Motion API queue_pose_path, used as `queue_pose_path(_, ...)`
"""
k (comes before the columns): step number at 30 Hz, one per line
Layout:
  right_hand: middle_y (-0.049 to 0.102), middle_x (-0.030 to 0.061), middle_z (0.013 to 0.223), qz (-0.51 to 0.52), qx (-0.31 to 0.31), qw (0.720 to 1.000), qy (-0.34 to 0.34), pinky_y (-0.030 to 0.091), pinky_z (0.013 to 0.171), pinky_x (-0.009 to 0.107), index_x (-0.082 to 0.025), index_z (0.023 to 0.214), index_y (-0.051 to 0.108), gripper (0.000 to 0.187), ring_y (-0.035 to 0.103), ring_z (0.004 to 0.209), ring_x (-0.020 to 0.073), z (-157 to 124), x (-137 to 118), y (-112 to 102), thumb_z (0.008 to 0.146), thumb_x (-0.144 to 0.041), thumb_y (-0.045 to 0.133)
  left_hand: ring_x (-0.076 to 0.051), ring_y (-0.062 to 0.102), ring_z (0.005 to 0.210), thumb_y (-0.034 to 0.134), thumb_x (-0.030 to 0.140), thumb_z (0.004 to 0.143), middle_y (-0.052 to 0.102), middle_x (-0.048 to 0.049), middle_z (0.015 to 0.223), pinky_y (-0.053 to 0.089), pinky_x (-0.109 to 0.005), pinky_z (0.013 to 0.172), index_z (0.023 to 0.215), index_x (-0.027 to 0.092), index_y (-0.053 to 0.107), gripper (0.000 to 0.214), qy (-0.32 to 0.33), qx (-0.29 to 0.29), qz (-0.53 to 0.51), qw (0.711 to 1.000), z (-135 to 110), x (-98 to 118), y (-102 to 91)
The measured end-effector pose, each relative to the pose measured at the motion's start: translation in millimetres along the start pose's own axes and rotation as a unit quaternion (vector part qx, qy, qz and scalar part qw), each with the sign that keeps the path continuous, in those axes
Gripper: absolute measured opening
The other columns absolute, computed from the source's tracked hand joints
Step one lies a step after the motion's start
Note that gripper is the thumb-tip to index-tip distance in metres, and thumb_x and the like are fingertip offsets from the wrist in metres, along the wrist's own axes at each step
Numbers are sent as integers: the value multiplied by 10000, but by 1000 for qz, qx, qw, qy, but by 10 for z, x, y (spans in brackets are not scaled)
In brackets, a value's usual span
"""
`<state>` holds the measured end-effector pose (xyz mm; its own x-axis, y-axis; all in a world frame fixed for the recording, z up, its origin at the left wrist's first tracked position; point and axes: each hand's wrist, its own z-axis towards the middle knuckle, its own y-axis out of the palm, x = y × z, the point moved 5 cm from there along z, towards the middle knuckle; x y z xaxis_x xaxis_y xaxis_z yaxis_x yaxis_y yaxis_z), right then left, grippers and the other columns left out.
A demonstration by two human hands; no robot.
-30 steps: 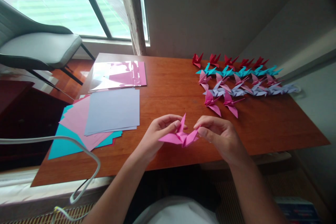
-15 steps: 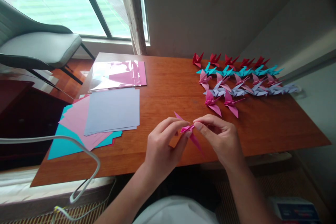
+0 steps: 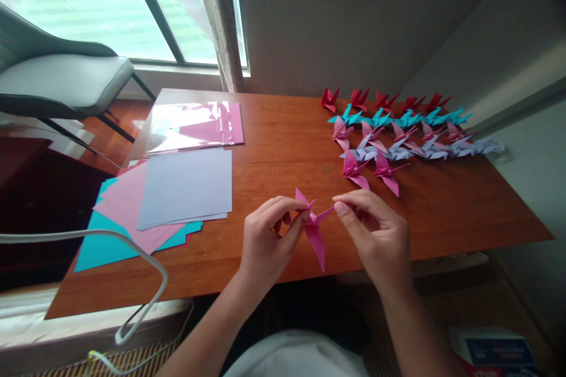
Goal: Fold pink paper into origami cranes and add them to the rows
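A bright pink origami crane [image 3: 315, 234] is held in the air above the table's near edge, its two wings spread to front and back. My left hand [image 3: 270, 235] pinches one pointed end between thumb and fingertips. On the other side, my right hand [image 3: 378, 235] pinches the thin tip of the opposite end. Beyond my right hand stand two finished pink cranes [image 3: 356, 169]. Behind them run rows of white cranes [image 3: 400, 152], light pink cranes [image 3: 340, 132], turquoise cranes [image 3: 349, 116] and red cranes [image 3: 329, 100].
On the wooden table [image 3: 278, 159], white paper sheets [image 3: 188, 188] overlap pink and turquoise sheets [image 3: 106, 241] at left. A clear packet of pink paper [image 3: 194, 125] lies behind. A white cable [image 3: 150, 259] loops across the near left corner. A chair [image 3: 66, 79] stands by the window.
My hands have moved apart, with the right fingers now at the tip of the crane's thin end. The crane's body and wings show more openly between them. The view has shifted slightly.
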<state>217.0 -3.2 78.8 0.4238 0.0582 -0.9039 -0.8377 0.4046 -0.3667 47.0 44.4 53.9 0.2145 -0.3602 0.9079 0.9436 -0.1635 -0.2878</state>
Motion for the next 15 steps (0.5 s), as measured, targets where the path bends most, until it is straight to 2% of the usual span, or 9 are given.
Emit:
queue_pose_path(6,669,50,893,-41,25,998,-34,473,663,324,-235,897,718,78,615,820,205,19,-31,2,922,-277,657,-137,596,669,666,174,895,731,-17,809,471,-255,642,875,218,723,74,16,31,38,999,-10,-19,-27)
queue_pose_path(11,665,32,811,-60,2,996,-61,448,580,299,-236,885,711,82,558,656,161,-58,-113,179,923,-263,644,-166,638,736,671,158,887,754,-31,841,502,-283,697,900,227,735,95,82,64,111,988,-34,49,-26)
queue_pose_path(15,673,28,817,-54,-6,997,-48,429,551,283,-229,885,710,82,542,638,147,-67,-116,272,921,-265,646,-177,644,771,688,130,868,766,-41,878,514,-299,737,937,224,735,125,120,76,144,979,-66,72,-14)
